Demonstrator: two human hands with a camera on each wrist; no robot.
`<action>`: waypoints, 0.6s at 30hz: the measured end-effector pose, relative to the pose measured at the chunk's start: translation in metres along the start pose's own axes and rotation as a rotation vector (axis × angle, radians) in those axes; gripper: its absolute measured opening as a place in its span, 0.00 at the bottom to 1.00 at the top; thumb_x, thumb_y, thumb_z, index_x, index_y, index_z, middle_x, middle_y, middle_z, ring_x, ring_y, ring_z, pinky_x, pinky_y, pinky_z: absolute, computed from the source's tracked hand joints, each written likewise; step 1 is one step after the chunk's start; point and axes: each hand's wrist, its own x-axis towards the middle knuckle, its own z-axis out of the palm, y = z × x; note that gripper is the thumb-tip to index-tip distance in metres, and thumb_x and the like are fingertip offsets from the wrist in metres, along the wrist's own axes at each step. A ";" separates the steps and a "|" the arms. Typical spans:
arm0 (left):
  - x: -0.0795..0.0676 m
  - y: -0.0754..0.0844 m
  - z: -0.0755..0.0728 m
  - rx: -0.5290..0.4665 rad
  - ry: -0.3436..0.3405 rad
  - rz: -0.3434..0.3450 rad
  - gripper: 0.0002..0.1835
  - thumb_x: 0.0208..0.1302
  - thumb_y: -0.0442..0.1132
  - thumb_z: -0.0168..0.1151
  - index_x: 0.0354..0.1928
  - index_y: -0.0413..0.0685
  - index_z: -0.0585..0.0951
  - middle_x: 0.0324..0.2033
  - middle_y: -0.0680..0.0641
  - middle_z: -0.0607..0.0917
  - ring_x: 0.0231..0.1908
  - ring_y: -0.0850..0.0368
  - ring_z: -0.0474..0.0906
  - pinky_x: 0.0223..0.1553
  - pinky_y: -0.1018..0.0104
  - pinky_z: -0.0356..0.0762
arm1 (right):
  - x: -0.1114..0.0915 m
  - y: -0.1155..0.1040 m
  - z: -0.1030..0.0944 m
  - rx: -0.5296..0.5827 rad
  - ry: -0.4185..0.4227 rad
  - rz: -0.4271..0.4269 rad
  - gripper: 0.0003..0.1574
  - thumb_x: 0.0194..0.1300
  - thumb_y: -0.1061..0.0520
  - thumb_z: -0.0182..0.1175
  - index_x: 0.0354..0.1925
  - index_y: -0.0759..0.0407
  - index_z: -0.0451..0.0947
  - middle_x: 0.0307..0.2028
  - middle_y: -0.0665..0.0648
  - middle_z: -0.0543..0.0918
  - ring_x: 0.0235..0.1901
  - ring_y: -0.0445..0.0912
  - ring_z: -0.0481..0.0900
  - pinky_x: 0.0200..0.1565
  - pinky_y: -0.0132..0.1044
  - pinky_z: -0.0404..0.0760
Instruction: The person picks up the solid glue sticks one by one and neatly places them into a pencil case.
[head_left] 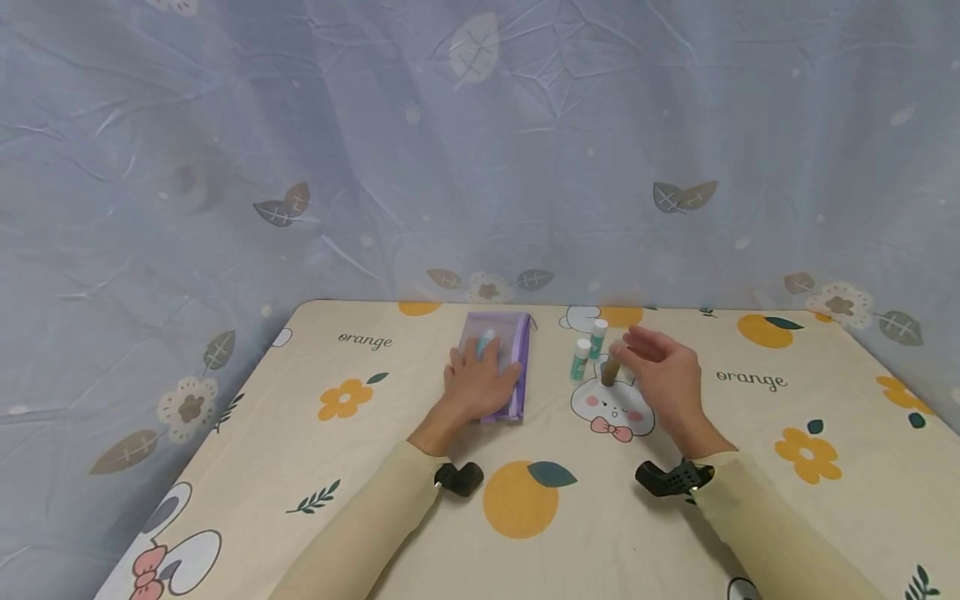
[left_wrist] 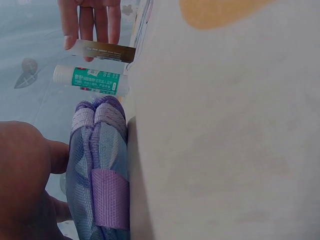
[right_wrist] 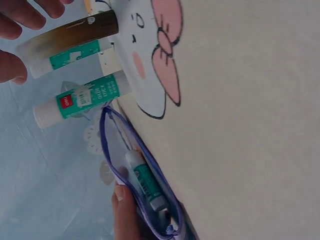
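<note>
A mesh zip pouch with purple edging lies under my left hand, which rests on it with fingers spread. In the right wrist view the mouth of the pouch gapes, and a green glue stick lies inside. My right hand hovers around the top of an upright brown tube, its fingers fairly straight; the tube's base meets the cloth. Thumb and tube look apart in the right wrist view. Two green glue sticks with white caps, a nearer one and a farther one, stand between pouch and tube.
A cream tablecloth printed with oranges, flowers and rabbits covers the table. Behind its far edge hangs a pale blue curtain with leaf prints. A dark wrist camera sits on the left wrist, another dark device on the right.
</note>
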 end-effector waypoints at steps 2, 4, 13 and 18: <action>0.000 0.000 0.000 0.000 0.001 0.001 0.38 0.80 0.58 0.45 0.85 0.50 0.57 0.84 0.32 0.48 0.83 0.24 0.37 0.79 0.29 0.42 | 0.000 0.002 0.002 -0.009 0.000 0.009 0.37 0.77 0.46 0.64 0.78 0.49 0.69 0.72 0.57 0.79 0.74 0.53 0.75 0.73 0.51 0.74; 0.000 0.000 0.000 0.000 0.003 0.002 0.38 0.81 0.58 0.45 0.85 0.50 0.57 0.84 0.32 0.49 0.83 0.23 0.38 0.79 0.29 0.43 | 0.000 0.003 0.003 -0.015 -0.003 0.021 0.36 0.77 0.45 0.64 0.77 0.48 0.70 0.72 0.58 0.80 0.74 0.54 0.75 0.74 0.52 0.74; 0.000 0.000 0.001 0.008 -0.001 0.001 0.38 0.81 0.59 0.46 0.85 0.51 0.57 0.84 0.33 0.49 0.83 0.24 0.38 0.80 0.30 0.43 | -0.002 0.010 0.010 -0.058 -0.023 0.072 0.32 0.77 0.46 0.64 0.74 0.50 0.75 0.69 0.60 0.82 0.69 0.57 0.77 0.54 0.43 0.87; 0.001 0.000 0.001 0.008 -0.001 0.000 0.38 0.81 0.59 0.46 0.85 0.51 0.57 0.84 0.33 0.49 0.83 0.25 0.39 0.79 0.30 0.43 | -0.002 0.016 0.013 -0.078 -0.043 0.068 0.30 0.76 0.46 0.65 0.71 0.52 0.78 0.67 0.61 0.83 0.60 0.56 0.78 0.31 0.35 0.81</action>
